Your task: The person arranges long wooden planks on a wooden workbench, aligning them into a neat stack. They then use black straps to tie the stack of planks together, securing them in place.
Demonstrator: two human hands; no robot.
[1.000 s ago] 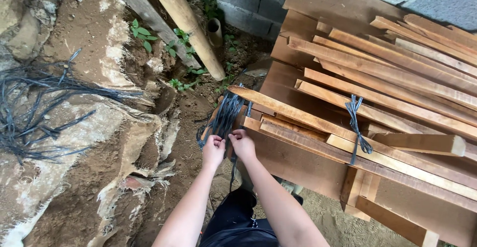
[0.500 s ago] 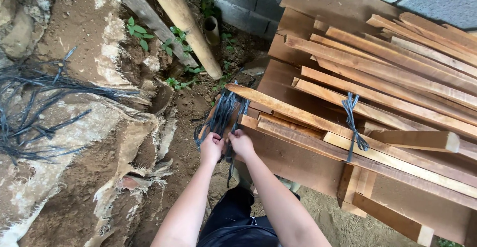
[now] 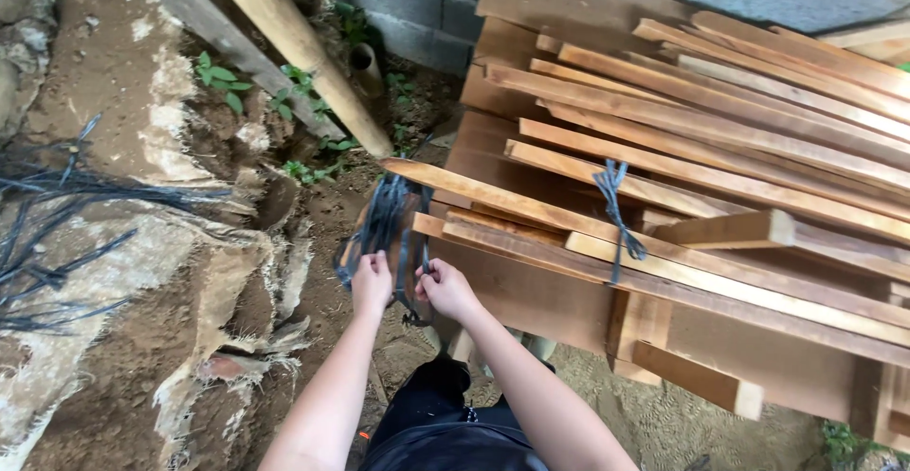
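I have both hands at the near-left end of the plank stack, working dark strapping looped around the board ends. My left hand pinches strands with fingers closed; my right hand grips others the same way. By my judgement this tie is unfinished, since the strands hang loose and splayed, whereas a tied band further right already sits knotted. More loose strapping lies far left on the dirt
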